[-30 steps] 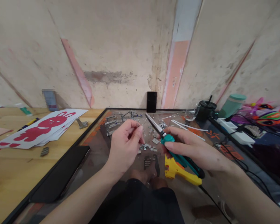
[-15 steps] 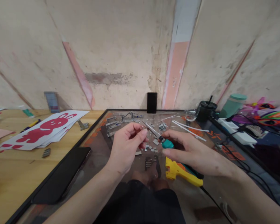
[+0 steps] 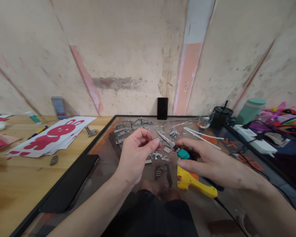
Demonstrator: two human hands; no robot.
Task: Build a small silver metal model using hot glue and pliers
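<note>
My left hand (image 3: 137,153) is raised over the glass tabletop, thumb and fingertips pinched together. Whatever lies between them is too small to make out. My right hand (image 3: 204,161) holds a pair of long-nose pliers (image 3: 185,153) with teal handles. The thin metal jaws point up and left, close to my left fingertips. Just below my right hand is a yellow glue gun (image 3: 196,184) with a black cord, partly covered by the hand. Small grey metallic-looking pieces (image 3: 158,155) are scattered between and behind the hands.
Grey model parts (image 3: 135,124) stand at the back of the glass top (image 3: 138,223). White sticks (image 3: 203,136) lie to the right, near a black tumbler (image 3: 220,116) and a white power strip (image 3: 256,140). A black phone (image 3: 71,182) and rabbit-printed paper (image 3: 56,136) are left.
The view has shifted slightly, so most things appear a little further right. Both hands keep nearly the same pose, with the pliers still in my right hand.
</note>
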